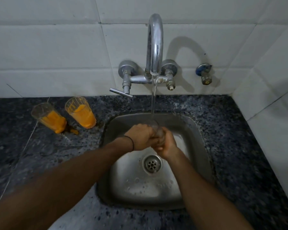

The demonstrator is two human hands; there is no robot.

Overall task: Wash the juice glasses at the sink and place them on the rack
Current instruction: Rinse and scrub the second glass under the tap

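Head view: left hand [142, 136] and right hand [167, 144] both clasp a clear glass [156, 129] under the running tap [155, 47], over the steel sink [199, 135]. An orange-smeared juice glass [47, 117] and a second juice glass [81, 112] stand on the dark counter [231, 130], left of the sink.

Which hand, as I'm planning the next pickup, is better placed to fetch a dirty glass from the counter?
Probably left. Both dirty glasses stand on the counter left of the sink, nearer the left hand. The right hand would have to cross over. Both now grip the rinsed glass.
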